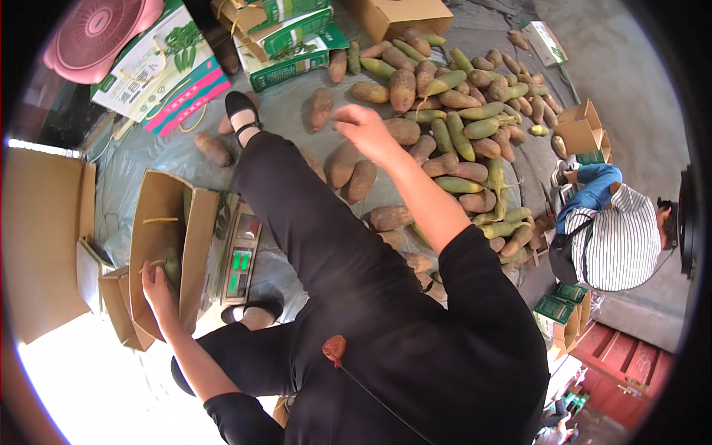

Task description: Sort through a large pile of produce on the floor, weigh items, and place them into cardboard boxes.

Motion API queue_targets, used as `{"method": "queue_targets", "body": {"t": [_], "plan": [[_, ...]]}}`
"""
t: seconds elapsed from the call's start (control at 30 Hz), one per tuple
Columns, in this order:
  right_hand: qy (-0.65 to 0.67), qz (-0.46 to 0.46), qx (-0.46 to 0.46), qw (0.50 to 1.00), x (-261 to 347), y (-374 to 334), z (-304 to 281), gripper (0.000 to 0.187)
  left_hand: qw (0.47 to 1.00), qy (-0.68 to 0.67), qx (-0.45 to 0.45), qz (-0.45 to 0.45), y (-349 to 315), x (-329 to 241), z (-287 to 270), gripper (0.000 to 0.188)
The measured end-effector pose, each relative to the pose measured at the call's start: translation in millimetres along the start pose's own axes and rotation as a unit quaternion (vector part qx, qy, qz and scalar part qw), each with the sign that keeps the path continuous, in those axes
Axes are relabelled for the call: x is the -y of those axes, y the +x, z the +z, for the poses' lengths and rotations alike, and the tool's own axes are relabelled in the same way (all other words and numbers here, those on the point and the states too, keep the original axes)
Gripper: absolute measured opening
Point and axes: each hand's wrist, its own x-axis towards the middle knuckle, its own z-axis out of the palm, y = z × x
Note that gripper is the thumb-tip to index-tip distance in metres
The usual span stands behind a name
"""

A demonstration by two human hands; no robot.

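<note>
Reaching over the heap of brown and green roots (452, 126), the right hand (363, 127) hovers with loosely spread fingers, holding nothing. The left hand (157, 285) rests inside the open carton (159, 222) on the scale (239, 259); its grip is hidden. Leaning so far could tip the carton.

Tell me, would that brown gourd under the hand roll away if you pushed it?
Probably a little. The brown gourd below the right hand is long and rounded, so it might roll sideways, but neighbours in the pile lie close and would likely stop it. It looks thick and solid, so probably stiff and fairly heavy. Its skin looks dull, so likely not slippery.
</note>
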Motion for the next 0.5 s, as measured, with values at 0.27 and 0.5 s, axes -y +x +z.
{"method": "queue_targets", "body": {"t": [0.27, 0.5], "plan": [[0.127, -0.121, 0.120, 0.977, 77, 27, 52, 0.015, 0.995, 0.100, -0.016, -0.012, -2, 2, -9, 0.051], [0.109, -0.160, 0.198, 0.961, 130, 34, 121, 0.016, 0.987, 0.151, -0.022, 0.043, -1, 5, -5, 0.055]]}}
